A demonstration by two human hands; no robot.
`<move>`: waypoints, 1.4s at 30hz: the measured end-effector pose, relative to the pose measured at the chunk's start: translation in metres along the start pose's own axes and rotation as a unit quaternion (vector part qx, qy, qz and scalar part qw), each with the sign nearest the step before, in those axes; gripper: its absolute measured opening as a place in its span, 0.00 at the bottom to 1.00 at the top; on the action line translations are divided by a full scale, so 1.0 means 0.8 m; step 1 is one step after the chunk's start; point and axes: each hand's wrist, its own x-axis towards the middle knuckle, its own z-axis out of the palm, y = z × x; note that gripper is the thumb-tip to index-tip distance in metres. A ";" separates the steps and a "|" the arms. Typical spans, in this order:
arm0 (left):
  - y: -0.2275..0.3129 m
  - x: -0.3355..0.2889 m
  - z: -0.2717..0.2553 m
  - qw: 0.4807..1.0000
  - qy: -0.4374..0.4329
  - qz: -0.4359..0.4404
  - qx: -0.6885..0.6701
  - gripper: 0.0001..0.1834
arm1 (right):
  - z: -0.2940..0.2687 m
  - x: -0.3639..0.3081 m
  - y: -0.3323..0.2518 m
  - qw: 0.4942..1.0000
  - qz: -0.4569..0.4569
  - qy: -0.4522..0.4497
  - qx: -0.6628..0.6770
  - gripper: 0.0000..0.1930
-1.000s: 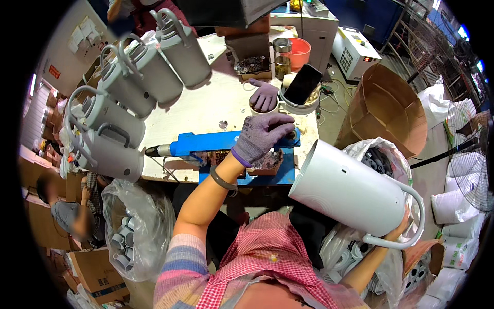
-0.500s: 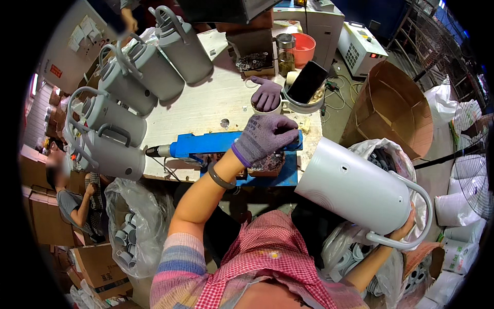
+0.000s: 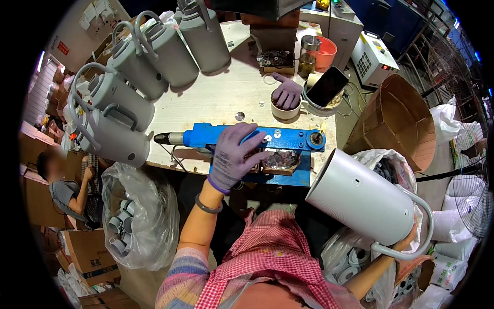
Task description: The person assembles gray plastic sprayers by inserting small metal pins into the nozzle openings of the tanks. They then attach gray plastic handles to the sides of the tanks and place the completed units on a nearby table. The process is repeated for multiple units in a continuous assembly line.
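We see the bench [image 3: 226, 98] brightly and evenly lit with soft shadows; fisheye bending and black vignette crowd the sharp frame's rim.

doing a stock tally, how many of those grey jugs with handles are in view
6: four lying on the table's left side, at and, a fifth barely showing behind, and one in the right hand at. More may be hidden past the edge.

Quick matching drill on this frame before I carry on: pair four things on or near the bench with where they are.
1 left hand
2 right hand
3 phone
4 spare glove

a propped in a bowl
b on the blue tool
c draped over a cup
d gripping the white jug's handle

Pairs: 1-b, 2-d, 3-a, 4-c
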 end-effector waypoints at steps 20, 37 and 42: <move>0.075 0.087 0.056 0.928 0.024 -0.106 -0.356 0.13 | -0.015 0.009 0.026 0.999 -0.022 0.026 -0.015 0.24; 0.075 0.086 0.058 0.739 -0.081 -0.249 -0.620 0.42 | 0.036 0.094 0.002 0.993 -0.096 -0.006 -0.063 0.22; 0.092 0.051 0.036 0.734 -0.098 -0.292 -0.605 0.28 | 0.142 0.134 -0.017 0.995 -0.066 -0.072 0.000 0.22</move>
